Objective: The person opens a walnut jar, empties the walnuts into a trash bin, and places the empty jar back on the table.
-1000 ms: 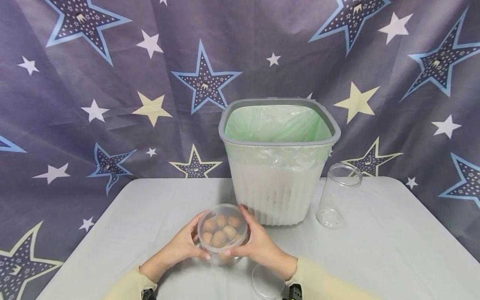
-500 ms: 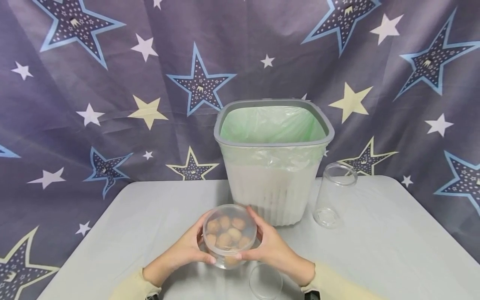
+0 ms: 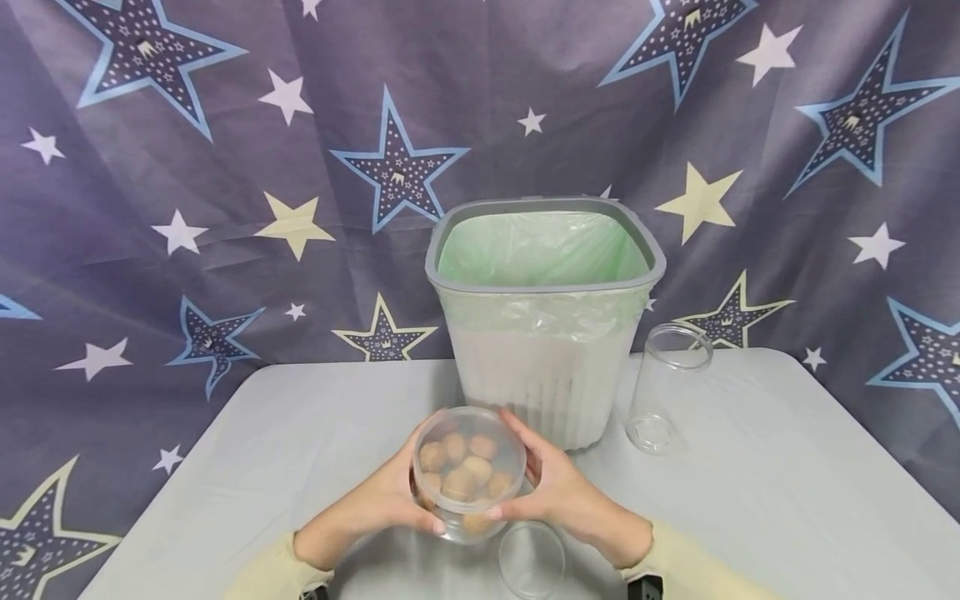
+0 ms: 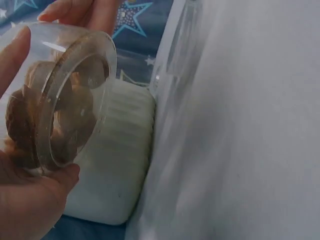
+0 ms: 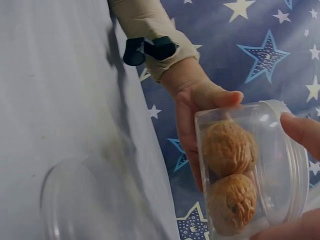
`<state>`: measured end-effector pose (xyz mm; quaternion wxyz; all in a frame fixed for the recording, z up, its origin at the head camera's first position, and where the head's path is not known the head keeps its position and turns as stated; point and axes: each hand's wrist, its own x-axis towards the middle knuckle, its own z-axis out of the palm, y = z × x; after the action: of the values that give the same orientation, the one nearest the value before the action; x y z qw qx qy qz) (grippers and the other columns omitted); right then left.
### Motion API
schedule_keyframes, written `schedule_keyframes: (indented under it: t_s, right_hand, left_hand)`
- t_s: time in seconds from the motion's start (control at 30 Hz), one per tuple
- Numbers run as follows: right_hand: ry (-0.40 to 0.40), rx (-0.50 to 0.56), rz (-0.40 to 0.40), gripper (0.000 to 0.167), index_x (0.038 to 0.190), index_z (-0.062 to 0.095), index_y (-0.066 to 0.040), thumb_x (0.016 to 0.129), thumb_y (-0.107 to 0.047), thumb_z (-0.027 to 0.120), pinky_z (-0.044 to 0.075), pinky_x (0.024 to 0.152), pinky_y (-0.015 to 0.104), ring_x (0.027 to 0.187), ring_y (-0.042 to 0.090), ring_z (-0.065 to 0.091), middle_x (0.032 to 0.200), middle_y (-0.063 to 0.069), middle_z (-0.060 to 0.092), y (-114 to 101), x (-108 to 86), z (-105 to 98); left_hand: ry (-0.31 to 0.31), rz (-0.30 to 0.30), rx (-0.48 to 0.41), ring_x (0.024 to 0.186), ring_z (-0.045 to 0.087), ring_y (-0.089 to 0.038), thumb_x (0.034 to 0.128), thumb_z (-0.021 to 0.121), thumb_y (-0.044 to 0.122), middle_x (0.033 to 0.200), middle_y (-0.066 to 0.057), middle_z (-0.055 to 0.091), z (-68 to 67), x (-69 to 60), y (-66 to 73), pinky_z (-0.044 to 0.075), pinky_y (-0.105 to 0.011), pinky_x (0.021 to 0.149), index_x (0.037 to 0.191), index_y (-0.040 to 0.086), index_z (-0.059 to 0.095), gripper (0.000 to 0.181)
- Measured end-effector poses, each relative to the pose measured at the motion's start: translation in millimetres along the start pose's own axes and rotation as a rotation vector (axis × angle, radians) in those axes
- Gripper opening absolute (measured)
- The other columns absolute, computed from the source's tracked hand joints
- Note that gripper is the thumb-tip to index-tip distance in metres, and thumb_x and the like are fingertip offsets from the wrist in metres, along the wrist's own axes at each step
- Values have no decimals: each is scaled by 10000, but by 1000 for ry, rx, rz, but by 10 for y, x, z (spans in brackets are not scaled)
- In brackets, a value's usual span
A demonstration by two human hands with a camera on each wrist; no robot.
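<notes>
Both hands hold a clear plastic tub of walnuts (image 3: 468, 467) above the table, in front of the bin. A frosted round lid seems to cover its top. The left hand (image 3: 393, 492) grips its left side, thumb at the front; the right hand (image 3: 555, 487) grips the right side the same way. In the left wrist view the tub (image 4: 75, 105) shows its round base, with walnuts pressed behind it. Two wrinkled walnuts (image 5: 230, 150) show plainly through the wall in the right wrist view. Some fingers are hidden behind the tub.
A white ribbed bin (image 3: 540, 367) with a grey rim and green liner stands behind the hands. To its right is a tall clear jar (image 3: 660, 392). A round clear plastic piece (image 3: 531, 560) rests on the white-covered table (image 3: 772, 492), near the right forearm. A star-patterned curtain (image 3: 315, 150) hangs behind.
Both hands have moved the tub slightly right, and it looks bigger, closer to the head camera. The head view has shifted slightly. The grip looks the same.
</notes>
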<state>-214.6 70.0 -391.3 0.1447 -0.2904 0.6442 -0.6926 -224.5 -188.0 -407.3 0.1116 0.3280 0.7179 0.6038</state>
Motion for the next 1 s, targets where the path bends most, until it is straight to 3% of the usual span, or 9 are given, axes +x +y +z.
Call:
schedule_keyframes:
  t_s: [0.1,0.27,0.37,0.43,0.57,0.67,0.77,1.0]
  right_hand:
    - [-24,-1,-7,1084,1490,92,30,689,-65,816,202,1084,156,1428,322,49,1562,197,52,-37,3,-50]
    - [-28,-75,-16,1138,1503,59,-13,680,-134,834,203,1060,111,1432,298,66,1567,165,71,-83,-12,-82]
    - [-1,-124,-43,1164,1506,61,-25,663,-163,851,225,1032,98,1415,308,124,1558,162,120,-93,-32,-72]
    - [33,-158,-55,1156,1506,84,-39,652,-163,854,266,1033,138,1386,325,200,1542,161,176,-95,-43,-60]
    - [107,-239,-39,1143,1508,127,-79,635,-163,860,334,1042,362,1305,329,346,1506,147,274,-102,-64,-32]
    - [141,-298,-21,1161,1509,134,-85,616,-167,871,302,1040,503,1309,332,355,1514,143,273,-108,-84,-13]
    - [153,-335,-5,1181,1511,142,-103,595,-171,884,293,1031,531,1308,328,360,1514,132,283,-120,-109,-8]
    - [133,-346,-32,1177,1496,188,-96,559,-156,897,344,983,499,1231,318,432,1441,129,395,-140,-155,-44]
  left_hand:
    - [31,28,10,1361,241,-358,566,864,49,1504,-220,196,53,39,23,282,-182,1042,1515,130,63,1245]
    - [78,77,23,1313,348,-212,537,854,4,1471,-190,267,151,74,49,317,-212,1044,1500,140,124,1216]
    - [102,70,31,1297,363,-169,541,865,23,1468,-148,283,198,83,64,330,-207,1035,1495,173,140,1207]
    - [109,77,26,1289,372,-204,547,863,15,1460,-163,285,224,93,71,356,-218,1023,1494,168,143,1199]
    - [104,81,-4,1256,393,-315,575,850,-6,1434,-223,297,276,106,92,423,-252,976,1493,136,137,1171]
    - [122,56,0,1238,398,-354,583,857,22,1427,-228,313,314,97,123,435,-246,956,1493,143,147,1160]
    - [130,40,15,1228,407,-373,590,864,39,1437,-218,301,342,87,154,459,-267,936,1494,167,146,1162]
    - [159,11,145,1201,472,-306,587,893,136,1447,-125,350,391,60,213,474,-290,911,1498,250,136,1189]
